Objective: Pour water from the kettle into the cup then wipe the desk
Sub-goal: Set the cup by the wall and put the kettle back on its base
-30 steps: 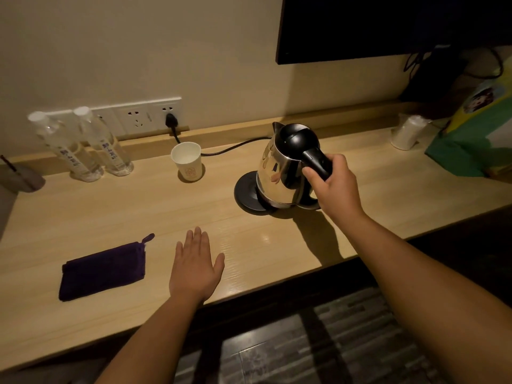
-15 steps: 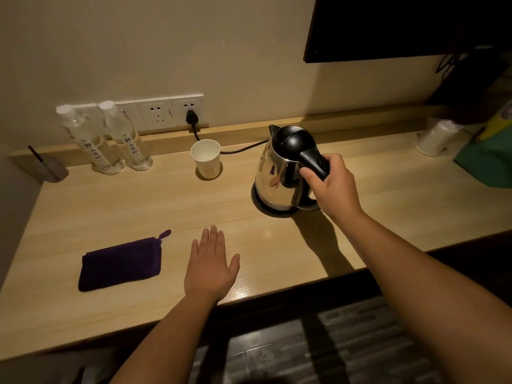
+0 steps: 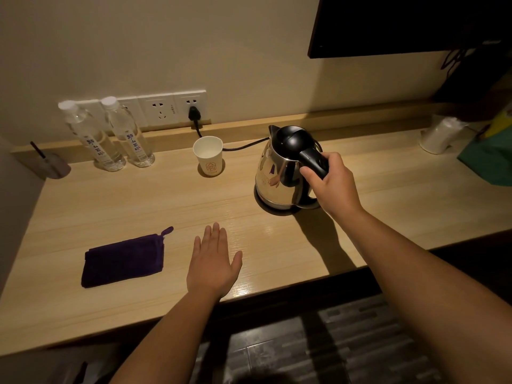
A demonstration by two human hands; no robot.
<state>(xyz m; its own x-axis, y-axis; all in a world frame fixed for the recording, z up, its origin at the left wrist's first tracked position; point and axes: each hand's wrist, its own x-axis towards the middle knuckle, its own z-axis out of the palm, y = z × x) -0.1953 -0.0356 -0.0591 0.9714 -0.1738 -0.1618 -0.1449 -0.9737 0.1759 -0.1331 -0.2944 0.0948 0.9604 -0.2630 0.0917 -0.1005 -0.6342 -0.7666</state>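
Head view: one camera only.
Kettle (image 3: 279,173): steel, on its base, just right of the paper cup (image 3: 208,155).
Right hand (image 3: 331,184): fingers wrapped round kettle's black handle.
Left hand (image 3: 213,261): flat, fingers spread, nearer than cup.
Handling: probably heavy when full; lift by handle.

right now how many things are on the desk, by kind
water bottles: 2
paper cup: 1
kettle, gripped at the handle by the right hand: 1
purple cloth, beside the flat left hand: 1
paper roll: 1
green bag: 1
grey holder: 1
total: 8
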